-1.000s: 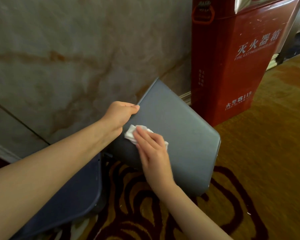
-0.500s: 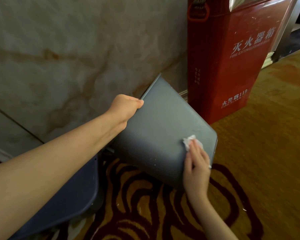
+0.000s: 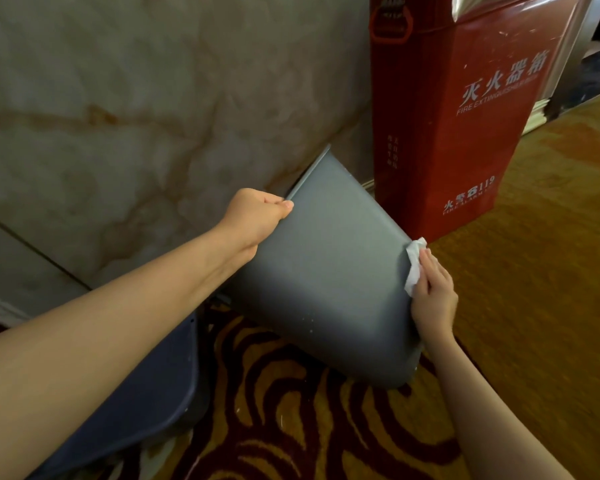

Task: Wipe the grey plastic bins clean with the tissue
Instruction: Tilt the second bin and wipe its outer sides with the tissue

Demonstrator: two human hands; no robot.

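Observation:
A grey plastic bin [image 3: 329, 278] is tilted off the carpet, its rim toward the marble wall and its base toward me. My left hand [image 3: 257, 216] grips the rim at the bin's upper left edge. Pressed against the bin's right side edge is a white tissue [image 3: 413, 263], held there under the fingers of my right hand [image 3: 433, 296]. A second, darker grey bin [image 3: 146, 403] lies low at the left, mostly hidden beneath my left forearm.
A tall red fire extinguisher box [image 3: 465, 109] stands against the wall just right of the tilted bin. The marble wall [image 3: 118, 116] fills the back. Patterned red and gold carpet [image 3: 291, 427] covers the floor, plain gold to the right.
My right hand has slid the tissue from the bin's upper left face across to its right side edge. The left hand has kept its grip on the rim.

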